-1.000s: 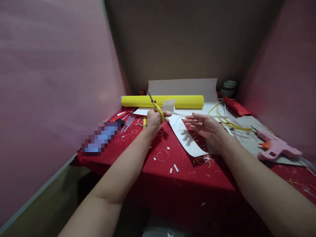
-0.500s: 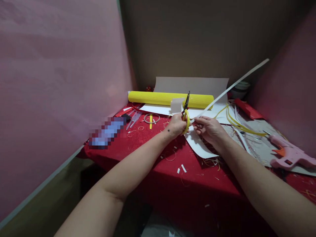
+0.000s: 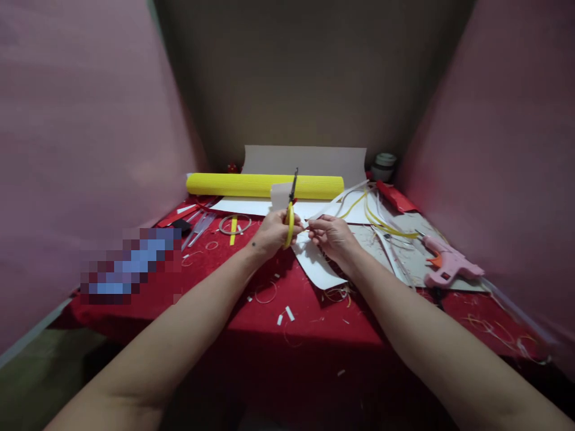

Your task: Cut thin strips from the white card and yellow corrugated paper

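Observation:
My left hand (image 3: 272,232) is closed around yellow-handled scissors (image 3: 291,224), whose dark blades point up and away from me. Just right of it, my right hand (image 3: 331,234) pinches the near end of a thin white strip (image 3: 344,196). The strip slants off to the back right, a little blurred. Fingertips of both hands nearly meet, so their exact contact is hidden. A curved white sheet (image 3: 321,268) hangs below the hands, and a pale piece (image 3: 281,196) stands up behind the left hand; whether they are one piece I cannot tell.
Behind lies a yellow corrugated roll (image 3: 265,186) on white card. A pink glue gun (image 3: 451,263) rests at right beside yellow strips (image 3: 381,226) and a red packet (image 3: 395,196). A wire ring (image 3: 235,224) and paper scraps (image 3: 290,313) lie on the red cloth (image 3: 215,311).
My view has turned right, so everything sits further left. The white strip's far end has dropped and it now looks shorter. Both hands keep their hold, close together.

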Tool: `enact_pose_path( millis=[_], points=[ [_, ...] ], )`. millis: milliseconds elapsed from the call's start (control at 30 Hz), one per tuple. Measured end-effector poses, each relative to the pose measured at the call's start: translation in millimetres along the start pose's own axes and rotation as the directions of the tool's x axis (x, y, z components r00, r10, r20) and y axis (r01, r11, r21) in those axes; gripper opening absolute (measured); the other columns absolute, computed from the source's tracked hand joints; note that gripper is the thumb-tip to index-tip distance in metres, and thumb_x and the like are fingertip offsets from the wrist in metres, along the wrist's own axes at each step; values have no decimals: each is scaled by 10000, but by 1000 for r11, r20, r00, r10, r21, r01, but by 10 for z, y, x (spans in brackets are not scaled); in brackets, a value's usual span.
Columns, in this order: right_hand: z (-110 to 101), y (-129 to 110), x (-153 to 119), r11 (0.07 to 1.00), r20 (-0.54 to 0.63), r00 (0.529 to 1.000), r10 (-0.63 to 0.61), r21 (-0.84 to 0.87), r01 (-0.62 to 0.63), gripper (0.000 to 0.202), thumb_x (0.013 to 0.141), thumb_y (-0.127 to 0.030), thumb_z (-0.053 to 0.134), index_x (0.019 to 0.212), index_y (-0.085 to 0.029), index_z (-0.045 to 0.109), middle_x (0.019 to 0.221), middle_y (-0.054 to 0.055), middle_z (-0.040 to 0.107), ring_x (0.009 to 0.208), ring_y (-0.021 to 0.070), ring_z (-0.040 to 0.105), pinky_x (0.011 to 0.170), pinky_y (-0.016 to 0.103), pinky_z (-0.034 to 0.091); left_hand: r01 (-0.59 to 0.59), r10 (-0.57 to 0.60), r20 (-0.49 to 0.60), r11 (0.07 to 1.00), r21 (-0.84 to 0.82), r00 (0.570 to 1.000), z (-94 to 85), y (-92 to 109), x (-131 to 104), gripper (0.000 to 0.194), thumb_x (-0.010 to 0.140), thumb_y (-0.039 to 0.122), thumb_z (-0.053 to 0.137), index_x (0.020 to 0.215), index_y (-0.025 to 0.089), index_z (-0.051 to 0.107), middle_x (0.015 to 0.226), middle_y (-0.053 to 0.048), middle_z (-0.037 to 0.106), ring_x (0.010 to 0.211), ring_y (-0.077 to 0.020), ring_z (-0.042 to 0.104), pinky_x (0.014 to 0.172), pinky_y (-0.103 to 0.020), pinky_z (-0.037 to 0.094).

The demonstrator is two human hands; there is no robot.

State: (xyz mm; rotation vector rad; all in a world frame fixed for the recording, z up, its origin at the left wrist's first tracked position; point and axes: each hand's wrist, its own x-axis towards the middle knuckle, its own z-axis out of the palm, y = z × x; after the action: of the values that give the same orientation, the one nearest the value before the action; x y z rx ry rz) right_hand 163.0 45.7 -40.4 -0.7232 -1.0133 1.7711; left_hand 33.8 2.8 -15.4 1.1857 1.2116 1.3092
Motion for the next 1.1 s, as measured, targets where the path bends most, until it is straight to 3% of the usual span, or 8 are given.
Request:
enact_pose_path(
  millis=[100,233,367,700,833,933,1100],
  points=[
    [-3,1,20,1000,-11,1000,-23,17,23,143,544,-82,640,639,-122,542,532,1,567,432,74,503,349,168,322,-8,10,33,999,-48,999,-32,-16,21,232,570,122,652,730,145,485,587,26,565,361,-55,456,324,-185,289],
    [12,12,27,998,-34,998,-45,30,46,163,535,-69,628,656,-137,543,510,-20,545,419,77,497,374,189,318,-6,8,52,1000,-27,999,-69,-72,62,200,670,283,639,725,138,513,454,66,445,329,-35,368,317,-175,218],
    [45,45,35,998,-16,999,-31,52,32,211,523,-60,629,694,-147,540,477,-39,520,392,81,485,366,194,303,-16,16,-24,1000,18,1000,-81,-101,77,276,587,203,713,765,156,507,510,75,479,351,-15,363,350,-166,255],
    [31,55,36,989,31,999,7,148,-11,107,599,-51,568,690,-104,544,517,9,572,408,80,505,344,173,352,-69,78,-59,988,136,995,-37,28,-16,218,581,160,700,709,147,524,572,55,530,399,-16,379,383,-173,279],
    [6,30,45,989,23,1000,9,151,-13,10,674,-104,551,680,-102,542,531,22,582,407,86,517,340,177,366,-53,62,-77,992,113,995,-43,16,-9,239,567,162,708,718,146,523,617,48,548,409,-14,398,394,-169,299],
    [-11,1,50,989,-23,999,37,143,-33,95,731,-191,530,673,-116,538,539,19,581,389,86,511,322,179,347,-67,74,-78,995,79,994,-55,-2,3,249,565,168,708,727,148,519,624,45,548,404,-13,396,384,-165,291],
    [-4,7,18,998,51,998,25,53,-28,163,624,-237,668,670,-124,561,559,4,586,418,81,519,344,177,359,-51,58,-90,996,77,994,-54,-12,7,273,553,181,720,734,149,518,604,43,544,398,-15,401,374,-162,290]
  ],
)
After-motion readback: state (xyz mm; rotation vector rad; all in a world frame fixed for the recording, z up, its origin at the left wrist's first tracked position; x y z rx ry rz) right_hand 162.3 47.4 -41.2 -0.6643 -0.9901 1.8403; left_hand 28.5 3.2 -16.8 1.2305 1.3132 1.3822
